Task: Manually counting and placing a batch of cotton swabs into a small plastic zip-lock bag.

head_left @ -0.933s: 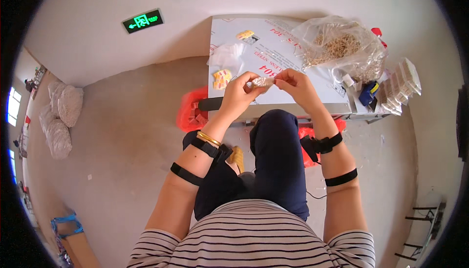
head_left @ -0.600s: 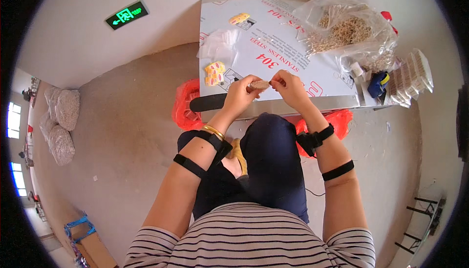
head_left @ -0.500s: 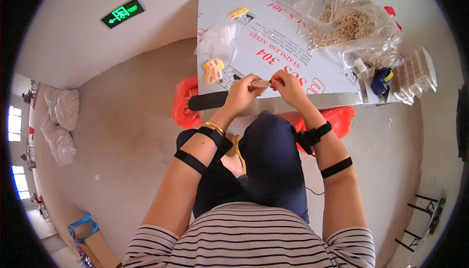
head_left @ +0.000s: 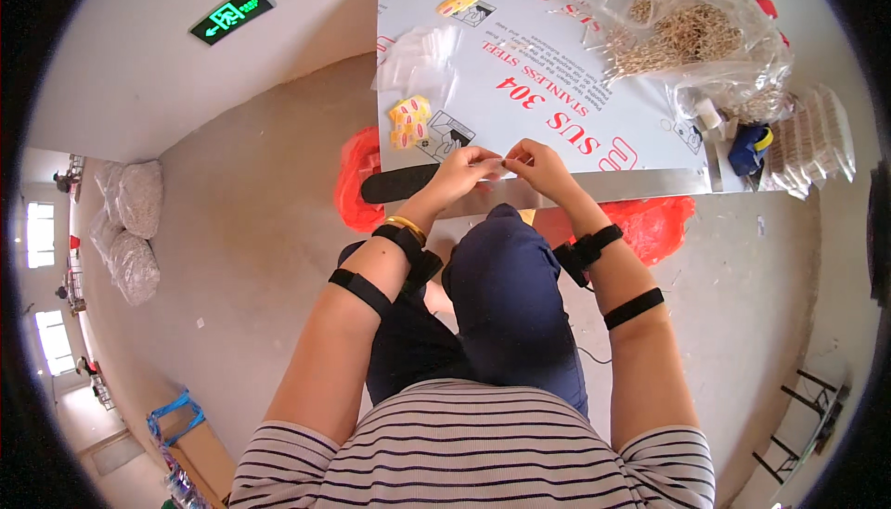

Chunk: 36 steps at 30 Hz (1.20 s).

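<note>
Perhaps a slip is the main risk: the left hand (head_left: 460, 171) and right hand (head_left: 542, 168) hold a small pale piece (head_left: 495, 167) in narrow pinches near the frame's centre, partly hidden; a loosened fingertip could drop it beyond the table (head_left: 640, 183) edge, toward the knee (head_left: 503, 244).

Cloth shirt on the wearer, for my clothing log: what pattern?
Thin dark stripes across the pale cloth shirt; head view.

Small pale item (head_left: 494, 171) between left grip (head_left: 481, 167) and right grip (head_left: 524, 162), by a pale table's (head_left: 506, 128) near edge.
</note>
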Tool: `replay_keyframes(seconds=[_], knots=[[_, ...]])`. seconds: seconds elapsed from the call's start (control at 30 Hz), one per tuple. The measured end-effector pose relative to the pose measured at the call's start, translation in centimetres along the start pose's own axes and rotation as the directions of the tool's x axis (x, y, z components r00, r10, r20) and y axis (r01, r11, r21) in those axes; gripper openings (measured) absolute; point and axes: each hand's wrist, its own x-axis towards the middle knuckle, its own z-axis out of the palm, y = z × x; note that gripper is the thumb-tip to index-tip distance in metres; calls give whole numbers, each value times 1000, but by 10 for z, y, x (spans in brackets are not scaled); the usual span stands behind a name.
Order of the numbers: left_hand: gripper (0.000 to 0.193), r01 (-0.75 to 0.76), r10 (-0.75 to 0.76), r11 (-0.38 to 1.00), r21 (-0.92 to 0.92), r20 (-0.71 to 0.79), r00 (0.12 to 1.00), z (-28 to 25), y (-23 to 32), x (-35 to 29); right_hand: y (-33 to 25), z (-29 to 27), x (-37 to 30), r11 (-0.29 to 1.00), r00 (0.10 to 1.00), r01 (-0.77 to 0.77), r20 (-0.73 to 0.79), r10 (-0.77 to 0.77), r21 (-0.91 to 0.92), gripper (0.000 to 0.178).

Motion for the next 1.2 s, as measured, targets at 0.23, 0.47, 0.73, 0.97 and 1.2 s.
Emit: replay_keyframes(seconds=[0.23,0.47,0.73,0.97,1.2], knots=[[30,48,-47,998,34,-39,998,0,-6,4,11,7,5,998,997,-59,55,57,30,29],[30,57,-56,997,50,-23,998,0,-6,8,12,8,4,980,988,-137,86,125,144,31],[34,114,-113,992,52,-17,993,-3,-5,12,10,8,12,959,972,-217,126,196,184,32],[35,-58,67,994,92,-98,993,-11,-9,-3,7,1,5,940,974,-218,115,193,263,22],[19,-218,279,914,342,-141,950,-10,-7,-8,12,7,-6,993,995,28,-94,-18,111,17]])
